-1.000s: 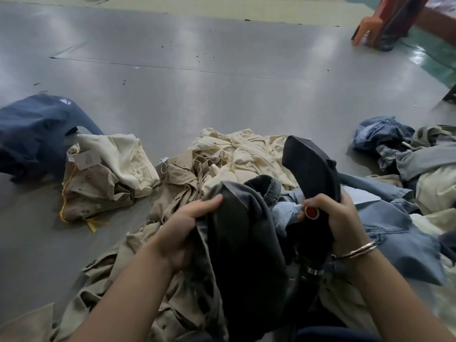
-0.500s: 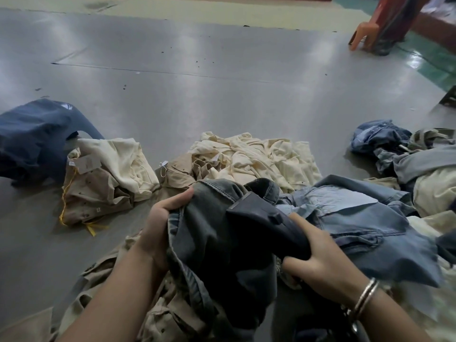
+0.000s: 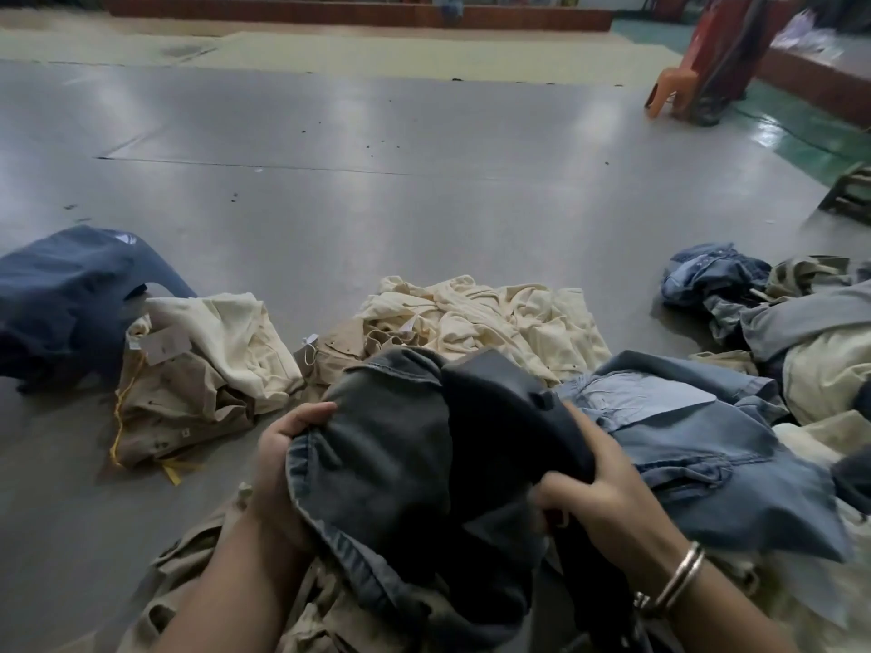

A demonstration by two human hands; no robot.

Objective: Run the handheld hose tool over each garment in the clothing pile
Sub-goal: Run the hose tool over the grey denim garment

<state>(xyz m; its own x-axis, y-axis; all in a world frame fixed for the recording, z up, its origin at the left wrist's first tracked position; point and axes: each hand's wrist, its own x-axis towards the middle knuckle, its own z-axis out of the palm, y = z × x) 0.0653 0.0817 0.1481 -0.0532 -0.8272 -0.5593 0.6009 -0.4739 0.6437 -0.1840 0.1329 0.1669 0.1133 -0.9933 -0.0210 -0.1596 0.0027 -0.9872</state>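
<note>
The left hand (image 3: 283, 468) gripped the dark denim garment (image 3: 405, 459) at its left edge. The hose tool, upright in the right hand (image 3: 598, 497) a second earlier, had gone under the cloth (unseen now); that hand clutched dark folds, suggesting an inside pass.

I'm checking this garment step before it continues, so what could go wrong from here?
1. The left hand and right hand both grip the bunched dark denim garment, so folds may go untreated.
2. The hose tool is not clearly visible; it could snag under that fabric.
3. The light blue denim shirt lies against it, so the two may get dragged together.
</note>
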